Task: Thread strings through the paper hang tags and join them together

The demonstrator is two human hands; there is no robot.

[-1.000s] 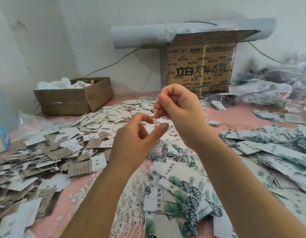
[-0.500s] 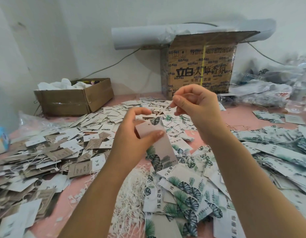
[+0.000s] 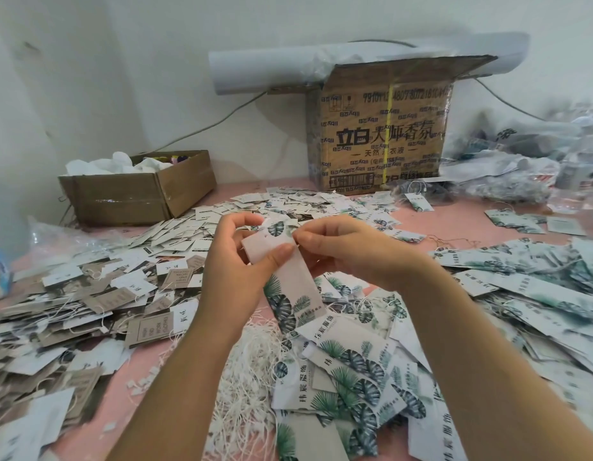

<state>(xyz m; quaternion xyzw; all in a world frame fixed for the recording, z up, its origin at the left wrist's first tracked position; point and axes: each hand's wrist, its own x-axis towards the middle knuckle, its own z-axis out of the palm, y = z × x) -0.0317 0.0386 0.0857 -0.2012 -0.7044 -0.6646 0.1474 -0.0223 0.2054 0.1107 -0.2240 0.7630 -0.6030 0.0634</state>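
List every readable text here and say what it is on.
"立白 大师香氛": front of the large cardboard box.
"天然…衣液": same box, one character hidden behind the yellow strap.
Number row along the box top: too blurred.
"HIGH END": brown kraft tag, rest unclear.
Leaf-print hang tags and the held hang tag: print too blurred.

Left hand (image 3: pixel 235 274) pinching, right hand (image 3: pixel 348 251) curled (seemingly pinching), close together

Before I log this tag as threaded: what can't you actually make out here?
Head view only.
- Any string in the right hand: too thin, hidden behind its fingertips.
- Hole in the tag: blurred, partly covered by the left hand.
- Small box contents: covered by white paper.
- Nearest tags: cut by the bottom edge.
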